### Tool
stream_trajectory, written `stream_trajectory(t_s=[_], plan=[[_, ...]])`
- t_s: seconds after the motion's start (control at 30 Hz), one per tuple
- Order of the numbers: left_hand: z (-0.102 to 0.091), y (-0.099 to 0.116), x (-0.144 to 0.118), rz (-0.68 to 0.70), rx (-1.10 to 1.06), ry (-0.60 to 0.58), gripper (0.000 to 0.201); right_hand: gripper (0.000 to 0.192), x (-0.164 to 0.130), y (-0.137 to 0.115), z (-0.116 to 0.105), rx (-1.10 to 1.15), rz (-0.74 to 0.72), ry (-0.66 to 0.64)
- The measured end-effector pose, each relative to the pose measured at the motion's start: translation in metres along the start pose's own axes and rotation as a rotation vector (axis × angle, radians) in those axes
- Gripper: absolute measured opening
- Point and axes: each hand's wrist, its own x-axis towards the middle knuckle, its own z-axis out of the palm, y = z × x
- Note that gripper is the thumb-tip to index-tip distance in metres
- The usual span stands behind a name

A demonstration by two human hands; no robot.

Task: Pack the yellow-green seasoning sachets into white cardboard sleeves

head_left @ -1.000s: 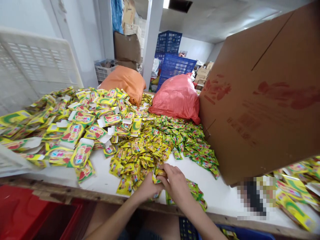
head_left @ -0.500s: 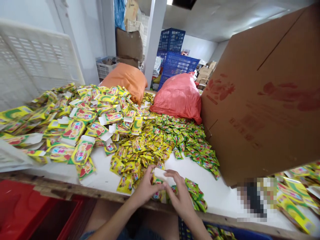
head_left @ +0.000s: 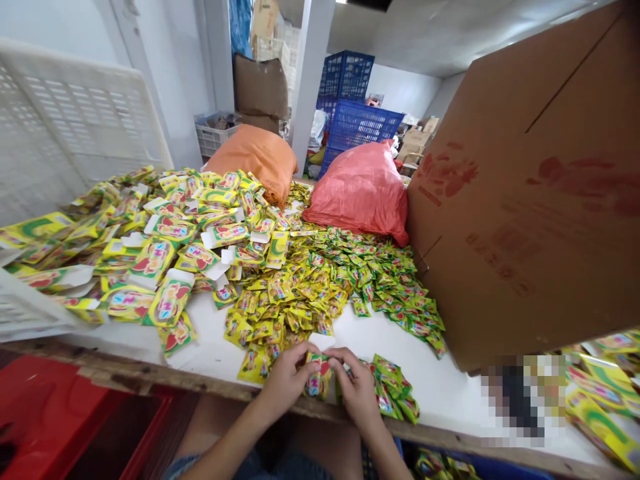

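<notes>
Between both hands, close to the table's front edge, is a small yellow and green printed carton (head_left: 317,381) with a white flap (head_left: 321,341) raised at its far end. My left hand (head_left: 287,377) grips the carton's left side, thumb on its face. On the other side, my right hand (head_left: 357,385) pinches the top right corner. Several green sachets (head_left: 393,387) lie right beside my right hand. Yellow sachets (head_left: 285,293) are heaped just beyond my hands, with a pile of green sachets (head_left: 395,287) to their right. What the carton contains is hidden.
Many open cartons (head_left: 170,267) are piled at the left, near a white plastic crate (head_left: 85,113). An orange sack (head_left: 255,157) and a red sack (head_left: 363,190) stand behind the sachets. A large cardboard box (head_left: 520,200) leans at the right. A red container (head_left: 55,407) sits below the table edge.
The carton has tilted so that its printed face now shows, with the flap at the far end. My fingers have closed in nearer each other along its top.
</notes>
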Motion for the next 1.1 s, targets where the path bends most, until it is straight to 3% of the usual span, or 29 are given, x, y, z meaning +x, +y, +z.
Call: stream_trajectory(t_s=[0.17,0.3,0.37,0.4,0.47,0.6,0.73,1.1], plan=[[-0.005,0.002,0.002,0.045,0.082,0.036,0.017,0.023,0.009,-0.008,-0.006,-0.002,-0.068,-0.075],[-0.003,0.001,0.001,0.047,0.098,0.012,0.014,0.016,0.005,-0.004,0.003,0.093,-0.002,0.052],[-0.001,0.000,-0.001,0.064,0.021,0.051,0.025,0.033,0.002,0.000,0.008,0.143,0.042,0.135],[0.000,0.000,-0.002,0.075,-0.027,0.085,0.034,0.038,0.001,0.001,0.009,0.144,0.055,0.151],[0.001,0.001,-0.004,0.095,-0.070,0.120,0.040,0.030,0.000,0.002,0.008,0.107,0.049,0.113],[-0.001,0.009,-0.006,0.136,0.072,0.094,0.017,0.014,-0.002,-0.002,0.000,0.016,-0.058,0.015],[-0.003,0.014,-0.006,0.169,0.136,0.134,0.013,0.014,-0.004,-0.008,-0.003,-0.024,-0.109,-0.005],[0.002,0.026,0.006,0.033,0.133,0.145,0.013,0.014,0.008,-0.025,-0.009,-0.101,0.013,-0.014]])
